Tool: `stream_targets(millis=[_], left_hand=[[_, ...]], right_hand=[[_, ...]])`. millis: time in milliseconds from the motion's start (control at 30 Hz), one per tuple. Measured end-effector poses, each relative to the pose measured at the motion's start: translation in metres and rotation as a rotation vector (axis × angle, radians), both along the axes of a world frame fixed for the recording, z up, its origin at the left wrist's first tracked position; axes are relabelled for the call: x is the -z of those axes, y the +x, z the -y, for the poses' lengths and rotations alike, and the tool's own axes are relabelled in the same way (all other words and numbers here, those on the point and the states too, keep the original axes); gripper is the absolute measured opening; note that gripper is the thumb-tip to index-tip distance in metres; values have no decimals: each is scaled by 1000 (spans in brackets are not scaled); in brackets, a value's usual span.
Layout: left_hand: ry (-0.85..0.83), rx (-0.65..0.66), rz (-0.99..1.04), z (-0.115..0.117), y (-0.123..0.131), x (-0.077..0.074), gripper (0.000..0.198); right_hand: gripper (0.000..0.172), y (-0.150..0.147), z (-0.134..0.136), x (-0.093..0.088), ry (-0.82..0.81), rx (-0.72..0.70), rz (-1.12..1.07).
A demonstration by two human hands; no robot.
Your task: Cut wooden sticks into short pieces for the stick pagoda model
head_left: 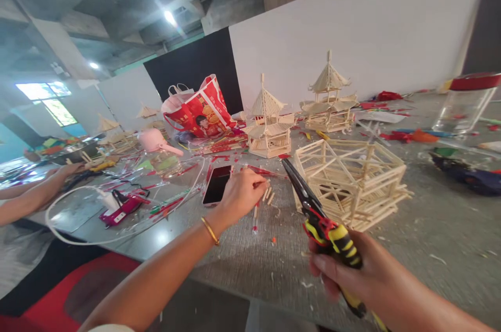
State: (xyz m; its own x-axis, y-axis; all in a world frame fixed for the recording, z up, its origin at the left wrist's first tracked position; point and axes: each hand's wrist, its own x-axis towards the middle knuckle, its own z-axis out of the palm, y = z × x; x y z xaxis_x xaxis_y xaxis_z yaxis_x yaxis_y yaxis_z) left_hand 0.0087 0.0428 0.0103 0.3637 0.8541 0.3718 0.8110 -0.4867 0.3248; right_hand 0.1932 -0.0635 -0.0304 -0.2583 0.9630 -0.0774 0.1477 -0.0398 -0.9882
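Scene: A person sits at a grey table (438,227) strewn with wooden sticks, offcuts and scraps of red wrapping, under a bare concrete ceiling.

Left hand: The left hand (239,193) rests on the table with its fingers curled in a narrow pinch on a thin stick (261,184); a gold bangle (210,230) sits on the wrist.

Sticks: A few short cut sticks (267,195) lie loose on the table just beside the left fingertips.

Right hand: The right hand (348,274) is wrapped around the yellow-and-black handles of pliers (313,206), whose dark nose points up and away, toward the frame.

Frame: An unfinished, roofless stick frame (352,180) stands on the table just beyond the pliers, between the two hands and the finished models.

Pavilions: Two finished stick pavilions stand farther back, near the white wall: one (268,123) left of centre, the other (329,97) to its right.

Phone: A phone (216,185) lies flat with a dark screen, just left of the left hand.

Bag: A red printed bag (199,110) stands behind the phone, with a pink scoop (156,141) to its left.

Jar: A clear jar (464,105) with a red lid stands at the far right of the table.

Neighbour: Another person's forearm and hand (68,169) lie on the table at the far left, near more stick models.
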Motion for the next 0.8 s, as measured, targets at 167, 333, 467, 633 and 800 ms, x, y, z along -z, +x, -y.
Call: stream_targets(millis=[167, 333, 467, 633, 800], left_hand=[[-690, 124, 437, 48, 2, -15, 26], [-897, 244, 536, 75, 7, -7, 18], [-941, 213, 552, 73, 3, 2, 16], [-1053, 67, 723, 71, -6, 14, 19], [-1113, 25, 906, 72, -10, 20, 17]], right_hand=[[6, -1, -4, -20, -7, -24, 95], [9, -12, -9, -19, 174, -85, 268], [11, -21, -12, -17, 212, -63, 329], [6, -24, -23, -13, 122, -40, 224], [18, -23, -33, -1, 0, -38, 5]])
